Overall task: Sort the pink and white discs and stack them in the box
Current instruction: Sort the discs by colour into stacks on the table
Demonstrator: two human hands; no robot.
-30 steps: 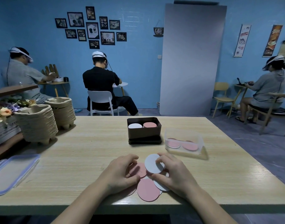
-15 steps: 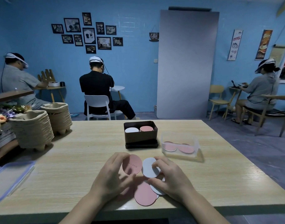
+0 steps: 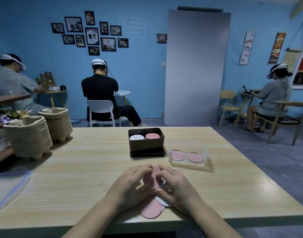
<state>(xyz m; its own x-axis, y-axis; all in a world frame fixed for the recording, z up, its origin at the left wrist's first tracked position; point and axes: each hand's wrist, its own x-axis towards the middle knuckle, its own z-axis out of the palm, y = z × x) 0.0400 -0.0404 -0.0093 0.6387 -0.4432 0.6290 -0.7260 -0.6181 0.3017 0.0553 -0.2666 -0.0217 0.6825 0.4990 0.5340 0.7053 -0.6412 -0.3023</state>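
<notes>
nearest you, loose discs (image 3: 150,209) lay overlapped at the desk (image 3: 78,169) edge, pink over white. just above them your left hand (image 3: 130,184) and right hand (image 3: 176,188) both gripped the held discs (image 3: 151,177), fingers curled round the rims: a pink one on edge with a white one behind it. risks, in my judgement: mixed colours in one grip could land in the wrong stack, and an on-edge disc could slip and roll off the desk. beyond, a clear tub (image 3: 188,154) held pink discs. the dark box (image 3: 146,146) held a white stack (image 3: 136,137) left and a pink stack (image 3: 152,136) right. legible: "coffee" on a wall sign (image 3: 161,37) and a hanging poster (image 3: 273,48).
</notes>
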